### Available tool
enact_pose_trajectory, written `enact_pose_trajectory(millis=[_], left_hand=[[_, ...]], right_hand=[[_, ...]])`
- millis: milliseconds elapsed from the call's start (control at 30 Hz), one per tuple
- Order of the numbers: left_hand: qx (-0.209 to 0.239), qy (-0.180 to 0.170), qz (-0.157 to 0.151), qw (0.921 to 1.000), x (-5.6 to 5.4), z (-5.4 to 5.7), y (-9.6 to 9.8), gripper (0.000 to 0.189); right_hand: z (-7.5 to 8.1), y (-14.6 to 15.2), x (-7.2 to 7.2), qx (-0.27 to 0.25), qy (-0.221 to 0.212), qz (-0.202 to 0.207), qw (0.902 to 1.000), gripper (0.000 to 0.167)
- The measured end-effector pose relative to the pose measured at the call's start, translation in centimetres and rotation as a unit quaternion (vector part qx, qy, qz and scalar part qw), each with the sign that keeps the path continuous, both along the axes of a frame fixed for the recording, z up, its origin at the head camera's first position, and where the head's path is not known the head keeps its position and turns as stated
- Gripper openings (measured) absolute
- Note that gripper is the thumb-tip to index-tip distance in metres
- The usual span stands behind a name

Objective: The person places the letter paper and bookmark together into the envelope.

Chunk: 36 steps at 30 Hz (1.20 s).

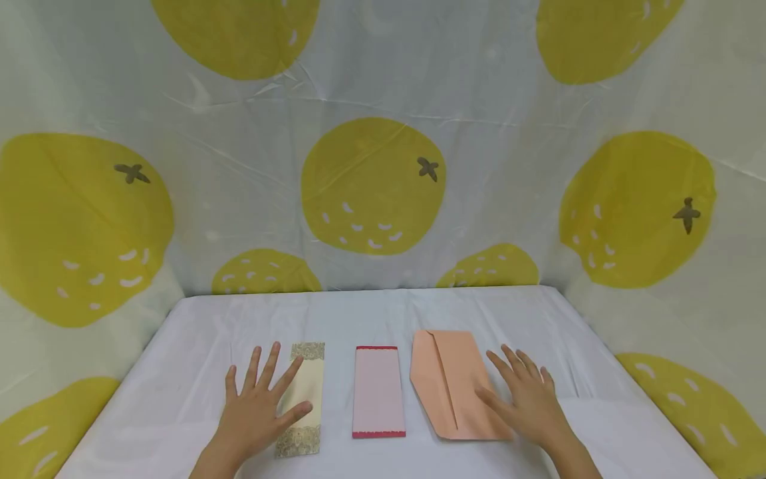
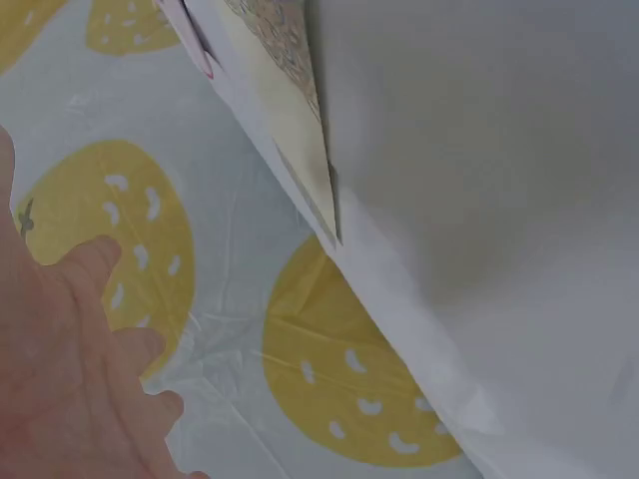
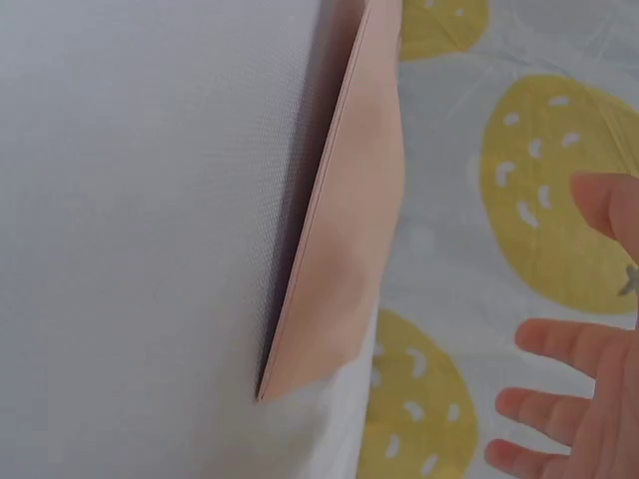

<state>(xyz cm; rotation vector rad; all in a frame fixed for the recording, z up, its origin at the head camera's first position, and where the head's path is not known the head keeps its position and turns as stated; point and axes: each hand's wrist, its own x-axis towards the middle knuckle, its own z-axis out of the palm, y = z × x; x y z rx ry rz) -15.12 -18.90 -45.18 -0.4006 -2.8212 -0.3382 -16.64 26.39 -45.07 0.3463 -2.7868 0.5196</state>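
Observation:
In the head view, my left hand [image 1: 253,411] is spread with straight fingers, its thumb and index finger overlapping a cream card [image 1: 309,392] with patterned gold-grey ends. That card [image 2: 290,110] shows at the top of the left wrist view, apart from the left hand [image 2: 75,329]. A pale pink card [image 1: 378,392] with red end strips lies in the middle. To its right is a peach envelope [image 1: 461,392] with a long seam. My right hand [image 1: 526,402], fingers extended and holding nothing, overlaps the envelope's right edge. The right wrist view shows the envelope [image 3: 344,230] left of that hand [image 3: 589,379].
A white cloth [image 1: 371,309] covers the table. Behind and at both sides hang pale curtains [image 1: 371,273] printed with yellow fruit. The three paper items lie side by side with gaps of cloth between them.

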Motion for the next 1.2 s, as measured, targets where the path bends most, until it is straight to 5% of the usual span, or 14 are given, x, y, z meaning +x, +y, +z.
enact_pose_trajectory(millis=[333,800,1200], left_hand=[[0.030,-0.028,-0.096,0.9945,-1.5,0.2,4.7,0.074],[0.067,-0.089,-0.208,0.9718,-3.2,0.2,10.2,0.067],[0.130,-0.186,-0.233,0.9456,-4.9,-0.1,14.3,0.071]], right_hand=[[-0.5,-1.1,-1.0,-0.019,0.020,0.026,0.9993,0.051],[-1.3,-2.4,-1.9,-0.030,-0.015,0.031,0.9990,0.049],[-1.4,-3.1,-2.2,-0.039,-0.030,0.024,0.9985,0.049]])
